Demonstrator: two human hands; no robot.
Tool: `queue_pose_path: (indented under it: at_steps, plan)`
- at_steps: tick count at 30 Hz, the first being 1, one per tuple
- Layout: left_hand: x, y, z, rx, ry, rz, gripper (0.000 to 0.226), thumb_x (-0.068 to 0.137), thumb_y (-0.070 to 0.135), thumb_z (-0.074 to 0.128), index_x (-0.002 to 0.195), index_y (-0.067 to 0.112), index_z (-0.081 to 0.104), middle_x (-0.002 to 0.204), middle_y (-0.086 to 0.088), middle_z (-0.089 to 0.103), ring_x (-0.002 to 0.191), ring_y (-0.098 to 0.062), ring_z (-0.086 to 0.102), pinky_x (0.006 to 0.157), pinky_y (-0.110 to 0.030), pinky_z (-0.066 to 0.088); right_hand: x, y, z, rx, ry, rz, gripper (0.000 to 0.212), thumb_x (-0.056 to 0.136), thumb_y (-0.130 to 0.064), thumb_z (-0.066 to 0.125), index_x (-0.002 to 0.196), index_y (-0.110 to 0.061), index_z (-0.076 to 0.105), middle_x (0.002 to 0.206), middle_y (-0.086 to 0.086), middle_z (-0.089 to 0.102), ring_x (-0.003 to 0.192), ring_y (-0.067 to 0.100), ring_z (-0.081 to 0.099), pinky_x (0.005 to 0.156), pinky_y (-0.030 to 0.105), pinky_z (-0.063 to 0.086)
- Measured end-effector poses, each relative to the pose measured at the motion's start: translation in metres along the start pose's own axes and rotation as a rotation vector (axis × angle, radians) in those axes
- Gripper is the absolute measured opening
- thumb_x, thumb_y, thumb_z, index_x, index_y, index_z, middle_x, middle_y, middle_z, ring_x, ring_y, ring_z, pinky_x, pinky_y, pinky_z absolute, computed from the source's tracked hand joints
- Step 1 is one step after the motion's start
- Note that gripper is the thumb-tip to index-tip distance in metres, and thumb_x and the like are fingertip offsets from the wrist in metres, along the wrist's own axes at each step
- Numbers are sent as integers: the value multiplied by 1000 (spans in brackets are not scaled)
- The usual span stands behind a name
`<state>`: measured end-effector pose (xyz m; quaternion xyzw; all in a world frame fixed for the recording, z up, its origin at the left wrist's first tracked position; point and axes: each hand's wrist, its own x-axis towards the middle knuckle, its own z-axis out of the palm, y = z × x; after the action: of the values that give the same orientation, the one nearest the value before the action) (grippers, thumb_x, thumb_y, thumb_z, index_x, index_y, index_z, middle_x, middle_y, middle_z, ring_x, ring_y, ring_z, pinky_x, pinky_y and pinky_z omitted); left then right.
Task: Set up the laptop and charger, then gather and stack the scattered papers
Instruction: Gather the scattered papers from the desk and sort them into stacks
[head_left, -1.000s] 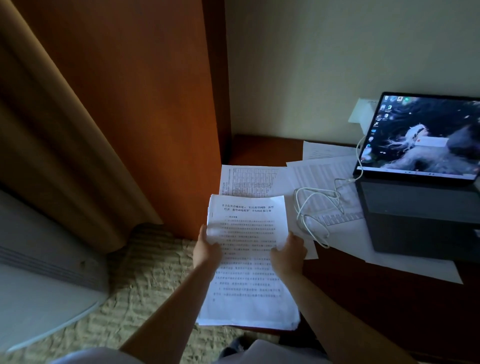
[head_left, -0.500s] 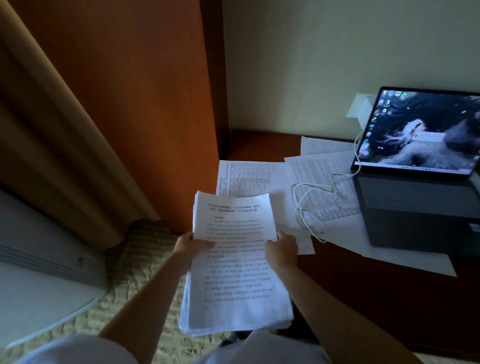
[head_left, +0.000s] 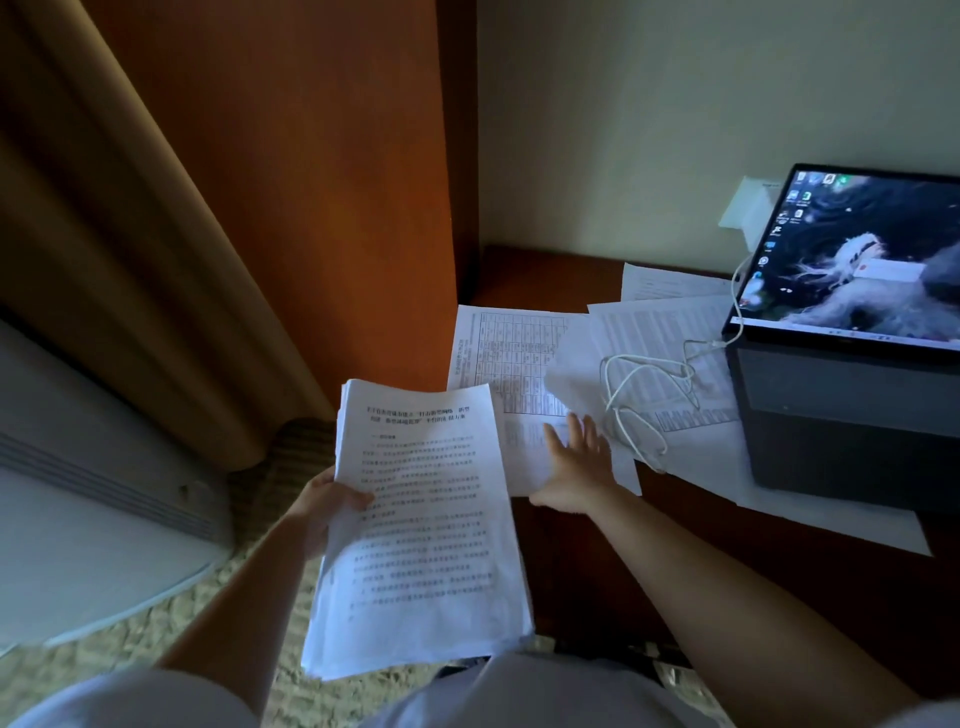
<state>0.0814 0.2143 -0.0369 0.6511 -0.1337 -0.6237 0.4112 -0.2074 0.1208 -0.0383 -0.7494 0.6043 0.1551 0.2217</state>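
My left hand grips a thick stack of printed papers by its left edge, off the desk's left side. With fingers spread, my right hand lies flat on a loose sheet at the near left edge of the desk. More loose sheets lie beyond: one with a table printed on it and another under the cable. An open laptop with a lit screen stands at the right on a large sheet. A white charger cable runs from it in loops over the papers.
The dark wooden desk meets a pale wall behind and a tall wooden panel on the left. A white wall socket plate shows beside the laptop screen. Carpet, a curtain and a white appliance fill the left.
My right hand has let go of the stack and moved right onto a loose sheet on the desk. The left hand alone now holds the stack, shifted slightly left.
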Motion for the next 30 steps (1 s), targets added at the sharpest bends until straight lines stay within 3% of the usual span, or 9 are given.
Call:
queue_pose_path:
  at_steps: [3,7,10,13,16,19,23,27,30]
  plan:
    - [-3,-2,-1,-20,-11,17,43,75,-26,45,99,5,63,94,-23,67,81,-40,64,61,-48,59,8,-11,-10,-134,-137,-93,114,71,-41,73,151,-27,-6,155,11,-27,142,37,-22,117,48,-5]
    - [-3,-3,2,-59,-20,36,43,75,-24,47,102,5,63,104,-27,64,89,-44,63,70,-54,57,19,-21,-22,-321,-156,-152,114,68,-31,76,150,-32,-3,156,10,-23,141,42,5,115,47,18]
    - [-6,-1,3,-97,-39,35,46,70,-22,52,106,5,61,110,-30,61,95,-46,61,76,-59,54,26,-20,-31,-356,-130,-153,118,69,-21,77,150,-31,-8,155,15,-23,141,40,10,109,43,31]
    - [-7,2,1,-135,-68,39,60,54,-18,60,111,4,59,110,-30,62,93,-46,63,76,-60,54,34,-18,-29,-386,-81,-140,117,69,-24,76,150,-31,-9,154,20,-5,141,40,7,109,44,30]
    - [-8,2,-5,-148,-77,34,57,53,-16,61,105,8,61,96,-25,68,81,-42,68,67,-55,56,40,-15,-24,-387,59,-158,96,79,-25,65,151,-26,0,147,19,23,132,39,27,104,42,34]
    - [-8,1,-11,-182,-52,31,51,53,-13,61,99,10,61,85,-19,71,72,-37,69,63,-53,57,44,-13,-26,-80,281,-114,64,85,-16,55,142,-20,28,127,13,54,112,35,51,88,38,45]
    - [-10,1,-12,-217,-52,40,45,55,-7,61,96,14,61,82,-16,70,68,-34,69,62,-52,56,46,-16,-39,515,400,131,29,91,-12,46,118,-15,56,113,13,65,105,34,60,76,31,41]
    - [-11,7,1,-209,-110,60,43,56,-6,61,95,13,62,81,-16,71,70,-35,69,66,-55,56,42,-9,-51,839,493,230,30,93,-5,43,118,-6,59,119,17,62,112,35,57,84,30,42]
    - [-5,11,18,-183,-170,59,50,55,-7,61,103,8,60,91,-21,67,76,-38,68,68,-54,56,37,-3,-57,953,595,244,31,94,-3,43,121,-2,58,122,20,61,115,36,55,91,33,42]
